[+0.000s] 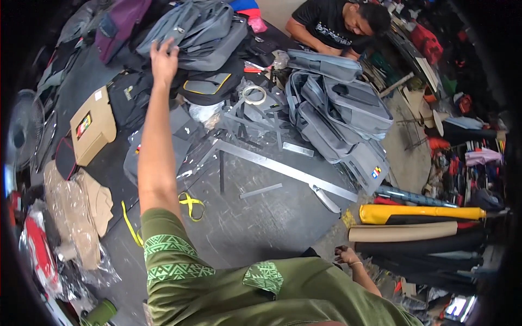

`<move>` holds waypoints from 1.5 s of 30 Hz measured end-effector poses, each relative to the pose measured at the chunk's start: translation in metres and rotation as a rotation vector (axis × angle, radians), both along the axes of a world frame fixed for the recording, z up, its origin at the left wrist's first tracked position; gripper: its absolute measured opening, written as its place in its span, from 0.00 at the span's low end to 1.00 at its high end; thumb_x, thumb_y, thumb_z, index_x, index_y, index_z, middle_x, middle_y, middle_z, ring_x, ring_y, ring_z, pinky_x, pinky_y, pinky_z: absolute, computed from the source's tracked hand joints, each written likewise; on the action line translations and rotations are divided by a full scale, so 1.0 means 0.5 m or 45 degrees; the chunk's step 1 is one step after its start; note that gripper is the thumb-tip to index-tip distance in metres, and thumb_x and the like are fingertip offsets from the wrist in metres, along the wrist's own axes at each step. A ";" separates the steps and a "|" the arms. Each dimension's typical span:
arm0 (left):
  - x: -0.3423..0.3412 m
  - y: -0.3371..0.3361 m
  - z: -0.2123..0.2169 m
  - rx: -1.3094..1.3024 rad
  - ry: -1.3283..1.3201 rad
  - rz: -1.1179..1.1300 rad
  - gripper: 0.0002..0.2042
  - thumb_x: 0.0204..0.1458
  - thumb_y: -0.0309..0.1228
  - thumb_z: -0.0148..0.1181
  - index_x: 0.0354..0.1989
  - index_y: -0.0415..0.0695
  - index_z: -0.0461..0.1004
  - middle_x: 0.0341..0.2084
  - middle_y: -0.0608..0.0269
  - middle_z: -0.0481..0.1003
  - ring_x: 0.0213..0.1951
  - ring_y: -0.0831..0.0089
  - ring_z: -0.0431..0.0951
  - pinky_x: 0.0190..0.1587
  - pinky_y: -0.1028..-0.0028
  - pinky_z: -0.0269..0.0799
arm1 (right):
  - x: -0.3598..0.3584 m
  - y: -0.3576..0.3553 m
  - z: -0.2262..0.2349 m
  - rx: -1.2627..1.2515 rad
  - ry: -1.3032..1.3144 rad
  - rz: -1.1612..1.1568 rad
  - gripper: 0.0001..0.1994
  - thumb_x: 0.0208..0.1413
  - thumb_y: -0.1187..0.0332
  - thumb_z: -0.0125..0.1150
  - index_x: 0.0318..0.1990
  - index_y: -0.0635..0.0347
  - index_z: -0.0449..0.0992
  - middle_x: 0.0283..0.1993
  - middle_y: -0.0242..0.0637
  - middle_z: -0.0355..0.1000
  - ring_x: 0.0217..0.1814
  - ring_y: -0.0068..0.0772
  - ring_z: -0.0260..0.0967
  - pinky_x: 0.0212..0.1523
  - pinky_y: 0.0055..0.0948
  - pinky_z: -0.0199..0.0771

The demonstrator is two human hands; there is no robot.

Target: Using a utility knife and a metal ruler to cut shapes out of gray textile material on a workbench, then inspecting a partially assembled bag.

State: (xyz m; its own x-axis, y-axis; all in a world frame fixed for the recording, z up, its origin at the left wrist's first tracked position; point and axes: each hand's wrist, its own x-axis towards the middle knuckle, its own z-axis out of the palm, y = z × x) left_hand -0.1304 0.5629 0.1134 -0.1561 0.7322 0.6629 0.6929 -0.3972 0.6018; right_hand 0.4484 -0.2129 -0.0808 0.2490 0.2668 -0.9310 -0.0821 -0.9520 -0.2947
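Note:
My left arm stretches far across the dark worktable. At its end my left hand (pixel 164 58) lies against the near left side of a grey backpack (pixel 209 32), fingers apart and slightly bent. The backpack rests on its side at the far edge, partly on other bags. Down by my right side hangs my right hand (pixel 345 255), its fingers loosely bent and apart, with nothing visible in them. A long metal ruler (pixel 288 169) lies on the table between the two hands, and a utility knife (pixel 324 199) lies close to its right end.
Stacked grey bag pieces (pixel 342 111) fill the right side. Across the table a person (pixel 340 27) leans over. A cardboard box (pixel 93 126), a roll of tape (pixel 254 95), yellow strap (pixel 191 206) and grey scraps lie about. Rolled material (pixel 421 213) stands at right; a fan (pixel 26 127) is at left.

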 end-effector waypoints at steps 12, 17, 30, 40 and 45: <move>-0.069 0.009 0.070 -0.030 -0.069 0.004 0.17 0.61 0.40 0.62 0.52 0.41 0.81 0.53 0.51 0.78 0.58 0.59 0.77 0.61 0.66 0.69 | -0.057 -0.060 0.045 -0.043 -0.221 -0.272 0.09 0.64 0.72 0.56 0.49 0.57 0.75 0.34 0.37 0.76 0.24 0.35 0.74 0.22 0.33 0.71; 0.027 -0.382 0.163 -0.039 -0.452 -0.110 0.26 0.60 0.34 0.68 0.61 0.33 0.66 0.58 0.50 0.74 0.57 0.66 0.76 0.63 0.72 0.67 | -0.013 -0.033 -0.010 0.300 -0.188 0.261 0.07 0.63 0.69 0.59 0.35 0.60 0.80 0.33 0.35 0.78 0.31 0.30 0.78 0.31 0.31 0.75; 0.397 -1.390 -0.032 -1.050 -0.619 -0.304 0.22 0.57 0.24 0.67 0.61 0.41 0.75 0.65 0.54 0.68 0.51 0.68 0.80 0.52 0.70 0.78 | -0.242 0.378 0.237 1.138 0.284 0.817 0.15 0.73 0.61 0.54 0.55 0.62 0.75 0.40 0.30 0.76 0.38 0.19 0.72 0.41 0.22 0.75; 0.134 -1.371 -0.077 -0.667 -0.356 0.383 0.14 0.62 0.33 0.63 0.53 0.41 0.80 0.52 0.57 0.78 0.47 0.68 0.80 0.50 0.70 0.76 | -0.389 0.409 0.224 1.282 -0.042 0.841 0.35 0.57 0.51 0.71 0.65 0.65 0.70 0.47 0.37 0.77 0.39 0.24 0.75 0.43 0.30 0.76; 0.082 -1.266 -0.079 -0.844 -0.447 0.317 0.22 0.60 0.36 0.66 0.61 0.39 0.75 0.49 0.57 0.77 0.39 0.71 0.79 0.45 0.70 0.76 | -0.436 0.391 0.182 1.316 -0.113 0.833 0.20 0.62 0.67 0.66 0.60 0.61 0.74 0.39 0.30 0.76 0.35 0.20 0.71 0.37 0.25 0.71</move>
State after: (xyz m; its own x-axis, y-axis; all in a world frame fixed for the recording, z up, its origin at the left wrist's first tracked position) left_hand -0.0896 -0.0701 0.0738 -0.4870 0.8732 -0.0176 0.4397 0.2625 0.8589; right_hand 0.2305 -0.0176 0.0103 -0.1573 0.9683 -0.1941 0.3823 -0.1215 -0.9160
